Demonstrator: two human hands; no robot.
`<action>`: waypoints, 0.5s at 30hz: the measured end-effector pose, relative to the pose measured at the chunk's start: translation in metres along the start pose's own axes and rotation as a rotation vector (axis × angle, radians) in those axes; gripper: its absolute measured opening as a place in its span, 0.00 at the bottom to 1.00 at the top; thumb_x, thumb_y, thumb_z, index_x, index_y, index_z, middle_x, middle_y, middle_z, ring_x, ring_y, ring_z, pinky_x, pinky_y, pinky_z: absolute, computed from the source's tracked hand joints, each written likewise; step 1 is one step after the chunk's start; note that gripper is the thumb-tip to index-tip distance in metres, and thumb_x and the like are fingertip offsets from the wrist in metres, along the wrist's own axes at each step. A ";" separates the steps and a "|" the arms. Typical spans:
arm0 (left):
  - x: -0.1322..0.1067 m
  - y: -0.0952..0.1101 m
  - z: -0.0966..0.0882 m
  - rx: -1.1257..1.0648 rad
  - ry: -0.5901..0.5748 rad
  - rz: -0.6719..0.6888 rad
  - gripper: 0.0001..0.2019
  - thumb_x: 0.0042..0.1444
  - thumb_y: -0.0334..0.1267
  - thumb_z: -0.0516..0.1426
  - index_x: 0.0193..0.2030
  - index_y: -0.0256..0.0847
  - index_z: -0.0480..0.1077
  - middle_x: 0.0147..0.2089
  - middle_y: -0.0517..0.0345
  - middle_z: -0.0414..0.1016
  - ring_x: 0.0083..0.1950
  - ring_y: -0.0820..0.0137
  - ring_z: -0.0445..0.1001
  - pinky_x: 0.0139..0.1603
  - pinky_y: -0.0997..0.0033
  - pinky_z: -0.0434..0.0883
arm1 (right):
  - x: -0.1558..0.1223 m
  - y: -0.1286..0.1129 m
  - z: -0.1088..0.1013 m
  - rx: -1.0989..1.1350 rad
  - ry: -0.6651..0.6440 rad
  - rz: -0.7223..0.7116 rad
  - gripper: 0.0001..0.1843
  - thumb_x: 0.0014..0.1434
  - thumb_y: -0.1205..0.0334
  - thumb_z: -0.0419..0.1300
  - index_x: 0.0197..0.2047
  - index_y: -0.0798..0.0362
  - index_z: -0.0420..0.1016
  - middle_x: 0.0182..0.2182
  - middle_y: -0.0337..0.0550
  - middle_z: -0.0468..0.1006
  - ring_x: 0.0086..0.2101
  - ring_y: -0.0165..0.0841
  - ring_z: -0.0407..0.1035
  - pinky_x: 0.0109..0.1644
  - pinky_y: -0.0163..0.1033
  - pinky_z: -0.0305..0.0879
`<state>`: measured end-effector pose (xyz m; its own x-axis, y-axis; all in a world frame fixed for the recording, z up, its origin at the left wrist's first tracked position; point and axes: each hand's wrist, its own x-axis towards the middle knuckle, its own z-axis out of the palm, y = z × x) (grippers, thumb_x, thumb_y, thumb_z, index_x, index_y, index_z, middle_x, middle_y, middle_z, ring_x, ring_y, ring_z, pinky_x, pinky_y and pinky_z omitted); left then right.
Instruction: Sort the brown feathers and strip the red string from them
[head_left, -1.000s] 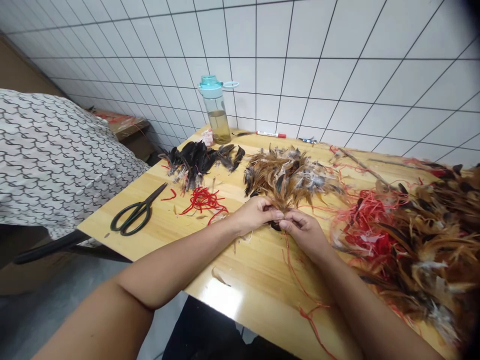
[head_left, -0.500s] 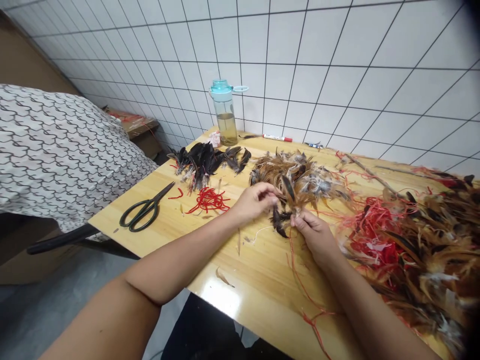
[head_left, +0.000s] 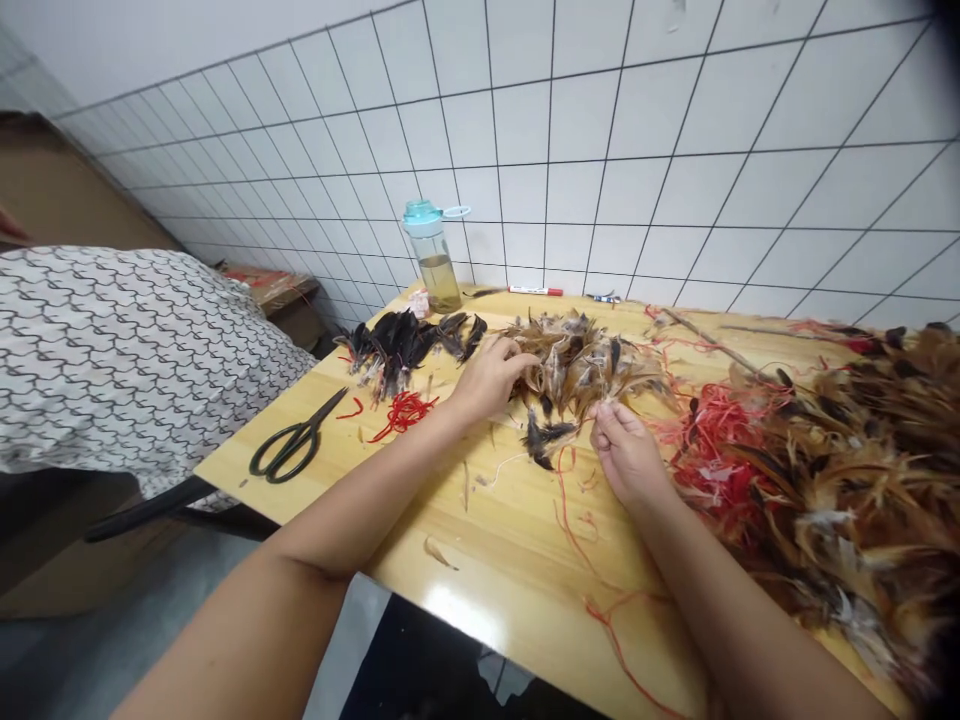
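The wooden worktop (head_left: 510,560) carries the work in three lots. Largest, at the right, is a tangled heap (head_left: 862,470) of brown and black feathers knotted up with red string, and it looks unsorted. That is the greater part, so the sorting seems well short of half done. In the middle lies a loose brown pile (head_left: 592,360), and beyond it to the left a smaller black pile (head_left: 397,340); both look picked clean. Near the left edge are scissors (head_left: 292,445) and a scrap of red offcuts (head_left: 401,412). The left hand (head_left: 491,375) rests with curled fingers at the near edge of the brown pile; whether it grips a feather I cannot tell. The right hand (head_left: 626,455) is pinched shut at the fingertips on a small tuft (head_left: 544,438), which lies on the worktop between the two hands, just in front of the brown pile. The tuft is dark and ragged, with its feathers splayed toward the left, and a thin red string (head_left: 570,510) trails from it toward the near edge
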<state>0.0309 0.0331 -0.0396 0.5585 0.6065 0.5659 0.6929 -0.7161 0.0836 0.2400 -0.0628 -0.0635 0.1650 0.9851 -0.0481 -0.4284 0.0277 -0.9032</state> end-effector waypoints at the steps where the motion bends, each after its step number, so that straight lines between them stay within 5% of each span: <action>1: 0.005 0.000 0.002 0.036 -0.038 0.036 0.16 0.59 0.28 0.51 0.48 0.46 0.75 0.43 0.53 0.69 0.47 0.63 0.63 0.46 0.65 0.65 | 0.000 0.000 0.000 -0.004 -0.004 -0.003 0.19 0.40 0.47 0.72 0.27 0.51 0.73 0.26 0.35 0.68 0.22 0.23 0.51 0.24 0.33 0.48; 4: 0.015 0.002 0.004 0.036 -0.097 0.044 0.11 0.59 0.30 0.53 0.39 0.44 0.77 0.41 0.53 0.71 0.46 0.63 0.64 0.44 0.65 0.65 | 0.000 0.002 -0.001 -0.020 0.001 -0.004 0.18 0.41 0.47 0.71 0.26 0.51 0.73 0.25 0.35 0.68 0.22 0.24 0.49 0.24 0.34 0.46; 7: 0.017 0.009 -0.004 -0.146 -0.023 -0.101 0.09 0.58 0.31 0.54 0.35 0.41 0.77 0.40 0.53 0.73 0.46 0.65 0.66 0.47 0.65 0.65 | 0.001 0.006 -0.003 -0.037 0.002 -0.006 0.18 0.42 0.46 0.70 0.26 0.51 0.74 0.23 0.35 0.67 0.22 0.25 0.48 0.24 0.35 0.44; 11: 0.011 0.023 -0.033 -0.626 0.080 -0.417 0.05 0.55 0.36 0.57 0.36 0.38 0.74 0.35 0.56 0.74 0.38 0.70 0.69 0.42 0.69 0.66 | 0.002 0.011 -0.004 -0.120 -0.002 -0.044 0.18 0.46 0.45 0.67 0.27 0.51 0.73 0.24 0.36 0.68 0.23 0.26 0.51 0.25 0.35 0.47; 15: 0.003 0.029 -0.051 -1.072 0.088 -0.622 0.12 0.50 0.44 0.62 0.36 0.37 0.71 0.28 0.62 0.69 0.29 0.76 0.64 0.31 0.75 0.61 | -0.001 0.010 -0.001 -0.280 -0.017 -0.092 0.18 0.50 0.44 0.64 0.27 0.52 0.73 0.26 0.38 0.71 0.27 0.29 0.59 0.30 0.35 0.55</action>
<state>0.0297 -0.0035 0.0068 0.2075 0.9483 0.2402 0.0840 -0.2619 0.9614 0.2362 -0.0639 -0.0724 0.1756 0.9834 0.0449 -0.1500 0.0719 -0.9861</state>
